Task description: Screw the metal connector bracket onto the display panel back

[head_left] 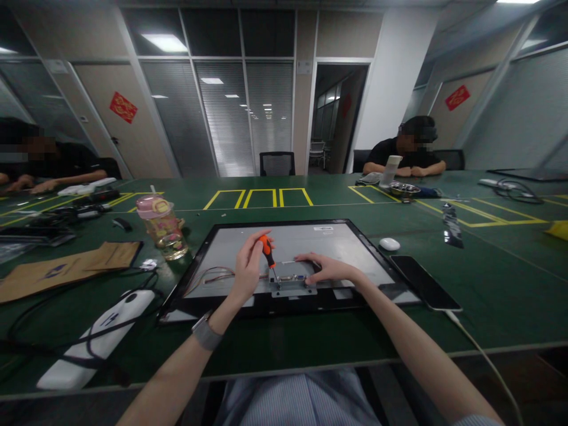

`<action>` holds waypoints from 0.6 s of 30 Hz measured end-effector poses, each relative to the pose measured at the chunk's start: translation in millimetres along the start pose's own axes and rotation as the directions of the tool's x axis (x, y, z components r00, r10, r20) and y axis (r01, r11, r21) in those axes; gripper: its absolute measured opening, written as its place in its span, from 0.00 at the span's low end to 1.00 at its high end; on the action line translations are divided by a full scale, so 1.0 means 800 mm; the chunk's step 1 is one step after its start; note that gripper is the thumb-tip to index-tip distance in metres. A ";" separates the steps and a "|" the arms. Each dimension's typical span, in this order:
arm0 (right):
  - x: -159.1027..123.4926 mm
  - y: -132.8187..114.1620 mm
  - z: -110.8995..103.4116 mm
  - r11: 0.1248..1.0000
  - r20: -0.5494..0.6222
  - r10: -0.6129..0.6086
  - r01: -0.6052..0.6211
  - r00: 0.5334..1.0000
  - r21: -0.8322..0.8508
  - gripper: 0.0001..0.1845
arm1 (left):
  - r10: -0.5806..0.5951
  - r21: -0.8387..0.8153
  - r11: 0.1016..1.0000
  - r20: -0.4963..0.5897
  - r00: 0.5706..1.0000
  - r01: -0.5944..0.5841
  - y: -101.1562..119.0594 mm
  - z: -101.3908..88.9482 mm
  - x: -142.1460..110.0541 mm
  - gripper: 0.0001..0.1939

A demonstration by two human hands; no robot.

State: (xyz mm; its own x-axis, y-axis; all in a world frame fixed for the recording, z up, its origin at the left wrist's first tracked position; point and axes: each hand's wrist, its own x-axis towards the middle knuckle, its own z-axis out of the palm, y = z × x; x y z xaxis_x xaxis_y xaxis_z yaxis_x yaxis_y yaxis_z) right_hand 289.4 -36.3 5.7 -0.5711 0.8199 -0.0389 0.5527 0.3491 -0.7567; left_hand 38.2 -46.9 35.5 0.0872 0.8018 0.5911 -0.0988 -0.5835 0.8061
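Observation:
An orange-and-black screwdriver [267,251] is in my left hand [249,263], its fingers closed around the handle. The shaft points down, with its tip at the near left part of a metal port bracket [293,291]. A blue video port shows on that bracket. My right hand [331,269] grips the bracket's right side, thumb near the blue port and fingers over the far edge. Beneath both hands lies a display panel [355,245], its grey back up in a black frame. Thin coloured wires [213,273] run across the panel's left part toward the bracket.
Left of the panel stand a pink-lidded bottle [166,228], a brown paper bag [71,269] and a white power strip [100,337] with black cables. To the right lie a phone [423,281] on a cable and a white earbud case [389,244]. Two people sit across the table.

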 end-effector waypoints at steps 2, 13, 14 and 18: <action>0.000 0.002 0.000 1.000 -0.001 0.003 -0.003 1.000 -0.005 0.41 | -0.013 -0.034 0.999 -0.002 1.000 0.013 0.000 0.000 0.000 0.15; 0.002 0.005 0.002 1.000 -0.017 -0.017 0.017 1.000 -0.013 0.41 | -0.005 0.012 1.000 -0.045 0.999 0.005 -0.002 0.001 0.003 0.14; 0.002 0.004 0.002 1.000 -0.018 -0.016 0.016 1.000 -0.013 0.41 | -0.021 -0.038 0.999 -0.039 0.999 0.020 -0.003 0.001 0.003 0.15; 0.002 0.002 0.002 1.000 -0.021 -0.007 0.007 1.000 -0.004 0.41 | 0.006 -0.034 0.999 -0.057 0.998 -0.008 0.000 0.002 0.004 0.12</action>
State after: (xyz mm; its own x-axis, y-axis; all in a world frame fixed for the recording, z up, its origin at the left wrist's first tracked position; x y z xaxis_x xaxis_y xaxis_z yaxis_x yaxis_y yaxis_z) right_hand 288.2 -35.1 3.5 -0.5623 0.8267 -0.0197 0.5511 0.3568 -0.7543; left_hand 40.0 -44.5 37.7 0.0298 0.8042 0.5936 -0.1335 -0.5853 0.7998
